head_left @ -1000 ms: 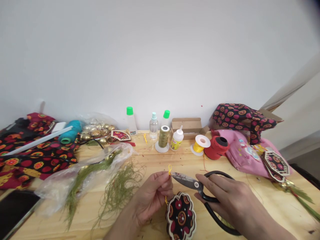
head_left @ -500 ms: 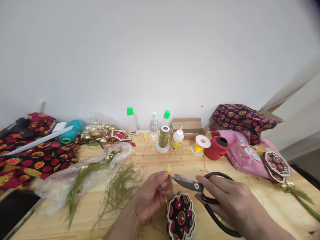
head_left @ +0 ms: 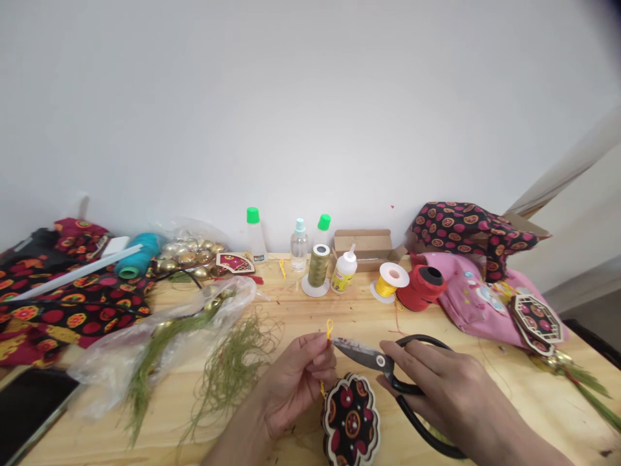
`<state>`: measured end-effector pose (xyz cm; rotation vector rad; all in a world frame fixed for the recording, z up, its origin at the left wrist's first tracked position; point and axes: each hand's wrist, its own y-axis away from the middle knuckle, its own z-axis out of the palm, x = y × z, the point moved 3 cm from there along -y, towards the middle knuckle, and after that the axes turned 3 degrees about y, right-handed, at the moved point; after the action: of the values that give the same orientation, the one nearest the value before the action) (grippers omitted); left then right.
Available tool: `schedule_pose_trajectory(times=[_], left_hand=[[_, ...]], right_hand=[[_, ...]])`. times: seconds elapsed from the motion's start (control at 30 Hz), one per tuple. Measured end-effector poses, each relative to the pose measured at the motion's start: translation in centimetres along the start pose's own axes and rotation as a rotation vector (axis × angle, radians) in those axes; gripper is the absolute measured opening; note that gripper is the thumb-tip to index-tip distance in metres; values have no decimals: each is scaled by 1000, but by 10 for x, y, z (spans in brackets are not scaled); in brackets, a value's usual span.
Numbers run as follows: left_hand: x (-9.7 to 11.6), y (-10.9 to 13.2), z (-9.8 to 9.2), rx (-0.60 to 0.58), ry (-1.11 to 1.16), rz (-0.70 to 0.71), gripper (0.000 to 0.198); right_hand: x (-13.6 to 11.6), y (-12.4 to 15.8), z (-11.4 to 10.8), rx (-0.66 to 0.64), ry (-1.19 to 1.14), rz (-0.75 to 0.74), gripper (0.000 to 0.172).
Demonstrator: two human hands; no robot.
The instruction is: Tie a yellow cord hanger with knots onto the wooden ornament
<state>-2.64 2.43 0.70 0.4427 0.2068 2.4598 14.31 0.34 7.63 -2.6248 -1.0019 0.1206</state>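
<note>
Between thumb and fingers, my left hand (head_left: 301, 378) pinches a yellow cord (head_left: 329, 329), whose small loop stands up above the fingertips. The cord shows again below that hand, at the edge of a flower-shaped ornament (head_left: 352, 421) with a pale wooden rim and dark patterned fabric. My right hand (head_left: 449, 388) is closed on a pair of black-handled scissors (head_left: 373, 360). The blades look closed, and their tips are at the cord just beside my left fingertips. Whether they touch the cord I cannot tell.
Loose green threads (head_left: 228, 369) and a plastic bag (head_left: 116, 362) lie left, near a phone (head_left: 33, 408). Behind stand a green thread spool (head_left: 318, 268), a glue bottle (head_left: 344, 270), a yellow cord spool (head_left: 387, 285) and a red spool (head_left: 422, 288). A pink cloth (head_left: 468, 304) lies right.
</note>
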Motion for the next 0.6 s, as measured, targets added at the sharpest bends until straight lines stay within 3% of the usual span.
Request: schedule_pose_trajectory(times=[0.6], left_hand=[[0, 1, 1, 2, 3, -4, 20]], right_hand=[[-2, -2, -2, 2, 6, -8, 25]])
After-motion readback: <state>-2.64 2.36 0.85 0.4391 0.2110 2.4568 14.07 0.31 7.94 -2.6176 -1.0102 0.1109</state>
